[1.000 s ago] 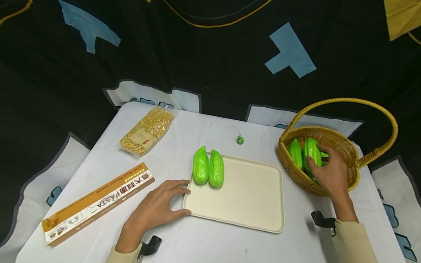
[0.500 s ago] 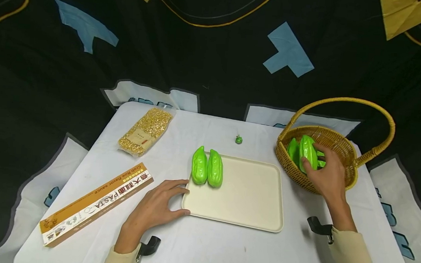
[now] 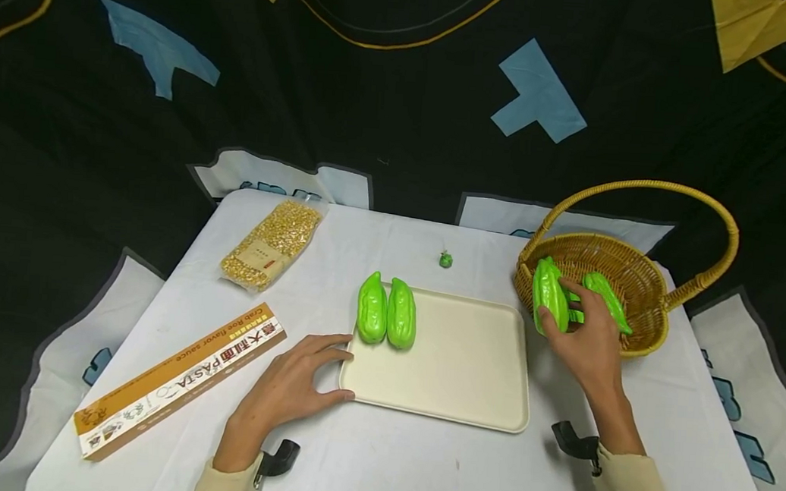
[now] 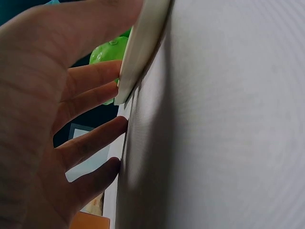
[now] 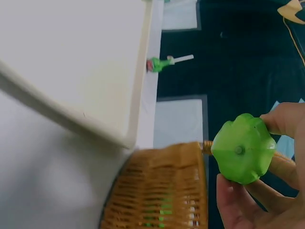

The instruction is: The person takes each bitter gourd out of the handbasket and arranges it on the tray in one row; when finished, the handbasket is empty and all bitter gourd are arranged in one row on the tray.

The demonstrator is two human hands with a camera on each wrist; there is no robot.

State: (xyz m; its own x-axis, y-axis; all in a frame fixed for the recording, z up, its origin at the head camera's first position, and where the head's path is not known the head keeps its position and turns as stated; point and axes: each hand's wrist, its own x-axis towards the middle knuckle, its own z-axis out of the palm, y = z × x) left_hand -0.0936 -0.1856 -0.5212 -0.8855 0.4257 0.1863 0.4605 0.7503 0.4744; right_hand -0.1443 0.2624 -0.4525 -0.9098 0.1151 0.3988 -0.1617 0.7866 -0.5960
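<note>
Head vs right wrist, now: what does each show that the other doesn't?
Only the head view shows the left hand touching the tray's edge, the pasta box and the bag of yellow kernels.

Only the right wrist view shows the held green vegetable end-on, with a round nub at its center, and a red patch on the small green item.

Both share the right hand gripping that vegetable, the tray and the wicker basket.
</note>
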